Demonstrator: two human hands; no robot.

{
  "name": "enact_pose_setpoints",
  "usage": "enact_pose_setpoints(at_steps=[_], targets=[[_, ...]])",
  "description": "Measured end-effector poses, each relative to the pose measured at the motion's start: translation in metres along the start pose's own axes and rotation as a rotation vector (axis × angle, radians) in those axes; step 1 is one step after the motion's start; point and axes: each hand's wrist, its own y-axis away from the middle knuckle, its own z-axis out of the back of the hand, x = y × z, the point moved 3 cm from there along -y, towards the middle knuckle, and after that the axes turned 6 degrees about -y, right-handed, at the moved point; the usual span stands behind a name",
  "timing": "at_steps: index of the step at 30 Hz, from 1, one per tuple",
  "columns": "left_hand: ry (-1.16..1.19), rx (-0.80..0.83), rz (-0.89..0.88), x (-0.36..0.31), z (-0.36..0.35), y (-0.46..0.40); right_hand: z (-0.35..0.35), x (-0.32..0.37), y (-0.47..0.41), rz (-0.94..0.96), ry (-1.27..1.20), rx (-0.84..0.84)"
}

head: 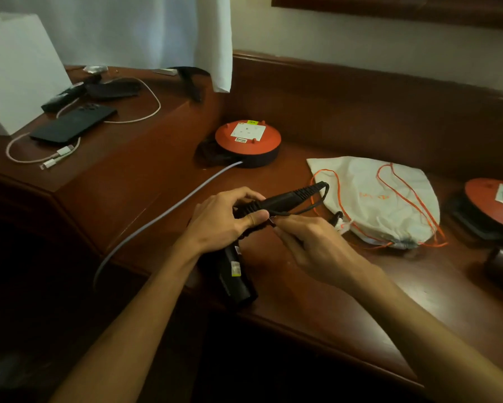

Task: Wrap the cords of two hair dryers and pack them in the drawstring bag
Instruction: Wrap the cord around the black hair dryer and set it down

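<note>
Black plastic and black rubber are filling the person's hands: a hair dryer (235, 274) is hanging over the front edge of the wooden desk (302, 286), its body pointing down toward the viewer while its handle end is sticking up and to the right. The left hand (227, 219) is curling round the dryer where the coils seem to be gathering, thumb pressing on top. The right hand (311, 245) is pinching the thin black cord (317, 203) just beside that thumb, and a loose loop of it is arcing out past the strain relief. Judging by this, the wrapping of one dryer's cord is under way and not finished. The next move is likely calling for the right hand to carry the loop round the handle while the left is keeping the earlier turns from slipping. Near the hands, to the right, the white drawstring bag (384, 199) with orange strings is lying flat on the desk. Farther back an orange socket reel (247, 141) is sitting with a grey cable (169, 210) running off it; a phone (73, 123) is lying on the raised shelf at left.
</note>
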Motion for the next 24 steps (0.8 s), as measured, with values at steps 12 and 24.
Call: enact_pose_setpoints(at_steps=[12, 24], targets=[[0.255, 0.073, 0.007, 0.015, 0.002, -0.006, -0.025, -0.012, -0.003, -0.339, -0.713, -0.115], [0.523, -0.195, -0.031, 0.018, 0.007, 0.001, -0.046, 0.008, -0.033, -0.203, -0.533, -0.492]])
